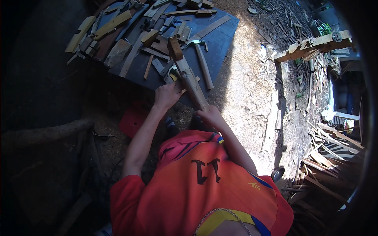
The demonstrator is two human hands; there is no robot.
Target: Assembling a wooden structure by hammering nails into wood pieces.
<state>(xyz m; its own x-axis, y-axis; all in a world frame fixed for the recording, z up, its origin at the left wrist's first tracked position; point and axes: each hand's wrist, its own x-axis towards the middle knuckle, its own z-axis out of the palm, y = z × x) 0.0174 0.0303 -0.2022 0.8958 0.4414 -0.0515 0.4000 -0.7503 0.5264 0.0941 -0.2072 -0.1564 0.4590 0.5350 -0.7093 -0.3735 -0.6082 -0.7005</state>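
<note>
My right hand (211, 118) is closed round the near end of a long wooden block (191, 83). The block slants up and away over the dark table (224, 43), and its far end is darker and stepped. Left of the block, at the table's near edge, my left hand (167, 95) is closed with its knuckles up. What it grips is mostly hidden; a bit of pale wood shows by its fingers, and a small yellow and metal piece (173, 76) lies just beyond. A claw hammer (202, 63) with a wooden handle rests on the table right of the block.
Many wood offcuts (114, 25) crowd the table's far and left parts. A red seat-like object (134, 120) stands below the near edge. Shavings cover the sunlit ground (246, 102). A timber beam (311, 47) and a scrap pile (330, 157) are at right; a log (51, 131) lies left.
</note>
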